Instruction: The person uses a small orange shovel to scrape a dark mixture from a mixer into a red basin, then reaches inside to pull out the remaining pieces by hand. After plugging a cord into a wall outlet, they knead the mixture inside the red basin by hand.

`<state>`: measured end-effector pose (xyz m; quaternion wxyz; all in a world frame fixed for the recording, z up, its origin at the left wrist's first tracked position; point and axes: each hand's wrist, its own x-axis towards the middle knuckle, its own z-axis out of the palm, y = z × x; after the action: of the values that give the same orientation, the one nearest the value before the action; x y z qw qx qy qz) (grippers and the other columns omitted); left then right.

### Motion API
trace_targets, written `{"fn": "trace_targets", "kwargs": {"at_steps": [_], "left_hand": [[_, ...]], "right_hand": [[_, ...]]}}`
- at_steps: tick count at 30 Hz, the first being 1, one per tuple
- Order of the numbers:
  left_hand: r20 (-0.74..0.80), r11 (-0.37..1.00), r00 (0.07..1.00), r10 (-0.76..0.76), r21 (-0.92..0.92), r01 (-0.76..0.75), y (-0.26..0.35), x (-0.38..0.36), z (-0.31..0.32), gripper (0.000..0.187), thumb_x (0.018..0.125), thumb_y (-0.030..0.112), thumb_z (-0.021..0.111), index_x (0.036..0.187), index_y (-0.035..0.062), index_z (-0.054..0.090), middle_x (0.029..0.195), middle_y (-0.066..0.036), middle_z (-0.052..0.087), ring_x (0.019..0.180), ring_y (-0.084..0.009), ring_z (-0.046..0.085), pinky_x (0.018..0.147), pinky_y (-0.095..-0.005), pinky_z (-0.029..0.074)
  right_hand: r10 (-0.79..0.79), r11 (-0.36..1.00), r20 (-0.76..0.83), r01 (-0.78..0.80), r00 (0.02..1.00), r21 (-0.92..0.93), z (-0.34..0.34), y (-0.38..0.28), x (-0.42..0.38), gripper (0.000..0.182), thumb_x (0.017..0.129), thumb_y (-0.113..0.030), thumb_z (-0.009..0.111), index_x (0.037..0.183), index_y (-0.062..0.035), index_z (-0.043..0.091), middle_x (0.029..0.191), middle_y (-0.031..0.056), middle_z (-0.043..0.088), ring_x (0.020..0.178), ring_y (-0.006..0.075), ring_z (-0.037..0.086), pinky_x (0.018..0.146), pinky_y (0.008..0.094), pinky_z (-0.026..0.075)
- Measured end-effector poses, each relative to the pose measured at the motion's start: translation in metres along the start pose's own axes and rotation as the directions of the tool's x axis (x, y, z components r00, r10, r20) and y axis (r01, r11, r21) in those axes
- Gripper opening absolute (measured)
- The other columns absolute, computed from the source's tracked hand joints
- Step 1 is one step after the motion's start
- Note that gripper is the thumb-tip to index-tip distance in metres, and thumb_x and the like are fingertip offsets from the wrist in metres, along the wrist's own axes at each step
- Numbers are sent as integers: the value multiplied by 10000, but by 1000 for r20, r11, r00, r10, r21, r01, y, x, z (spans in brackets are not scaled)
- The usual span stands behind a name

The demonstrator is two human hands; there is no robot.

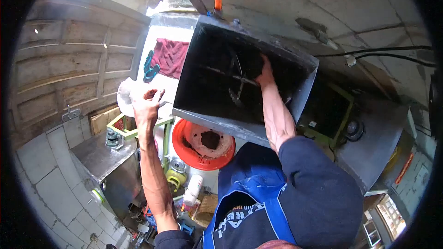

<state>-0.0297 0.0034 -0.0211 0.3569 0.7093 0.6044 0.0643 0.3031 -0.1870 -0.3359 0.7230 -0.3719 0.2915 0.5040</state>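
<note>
A large grey metal hopper [240,127] with a dark inside fills the middle of the view; a metal shaft with paddles [237,80] crosses it. My right hand [265,71] reaches deep inside, fingers pressed into dark material near the far wall; whether it grips any is unclear. My left hand [146,106] is raised outside the hopper's left corner, fingers slightly apart, holding nothing, close to a white bag [125,96]. Below the hopper's front lip sits a red-orange basin [184,150] holding a dark clump [211,139].
A steel box-shaped machine [108,163] stands lower left beside a green frame [134,133]. A maroon cloth [170,57] and blue gloves [150,67] lie behind. A white bottle [192,190] and clutter sit on the floor. Cables [387,53] run along the right wall.
</note>
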Motion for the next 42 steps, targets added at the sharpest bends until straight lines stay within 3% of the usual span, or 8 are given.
{"fn": "trace_targets", "kwargs": {"at_steps": [6,13,18,20,23,26,32,42], "left_hand": [[-60,995,993,104,7,-104,13,-5,2,284,850,217,808,999,-15,738,929,-109,755,881,-184,708,843,-298,542],[-128,995,988,90,64,-82,38,-15,-3,228,798,183,826,892,-12,756,800,-102,741,747,-169,705,730,-307,556],[-98,989,985,144,38,-141,13,-7,0,232,795,194,824,901,-2,759,778,-99,734,745,-170,700,702,-305,544],[-89,984,980,177,39,-174,23,-6,-1,241,789,206,829,891,0,758,784,-103,731,752,-182,704,706,-311,544],[-154,977,966,207,75,-198,24,-11,0,265,757,237,852,835,6,747,800,-122,713,755,-233,718,710,-330,551],[-137,979,970,203,44,-198,31,-14,-2,265,755,235,853,841,6,751,805,-120,710,758,-225,713,716,-328,552],[-90,985,982,166,59,-161,29,-11,-2,241,772,201,837,880,2,754,816,-95,711,758,-190,673,732,-319,527],[-98,999,994,39,-13,-41,13,-6,4,346,795,225,841,1000,-36,741,939,-153,748,889,-240,714,836,-345,545]], "right_hand": [[-418,694,-80,375,905,615,33,-19,-80,564,935,-520,514,1223,-60,667,1232,118,680,1070,317,658,873,544,538],[-4,898,-849,376,529,230,74,-54,-91,773,952,-674,386,1460,-101,497,1470,106,532,1282,347,549,1038,512,465],[-184,726,-651,548,737,416,174,-9,-122,965,959,-698,372,1463,125,331,1553,252,357,1378,384,445,1160,515,364],[-186,728,-609,524,771,441,175,-11,-122,749,964,-673,334,1512,-168,405,1533,71,454,1356,354,450,1086,649,335],[-243,726,-508,503,826,469,130,-27,-126,744,989,-639,356,1531,-130,341,1537,109,431,1347,359,471,1094,614,369],[-571,617,-416,704,708,352,72,-62,-145,694,1000,-623,345,1527,-173,353,1539,86,431,1334,344,492,1113,570,376],[-344,721,-735,666,583,191,171,-25,-156,1001,968,-647,444,1554,54,36,1607,303,155,1483,372,264,1236,482,210],[-204,807,-397,383,895,449,282,71,-132,606,912,-455,641,1259,38,580,1215,157,633,1072,244,614,986,411,482]]}}
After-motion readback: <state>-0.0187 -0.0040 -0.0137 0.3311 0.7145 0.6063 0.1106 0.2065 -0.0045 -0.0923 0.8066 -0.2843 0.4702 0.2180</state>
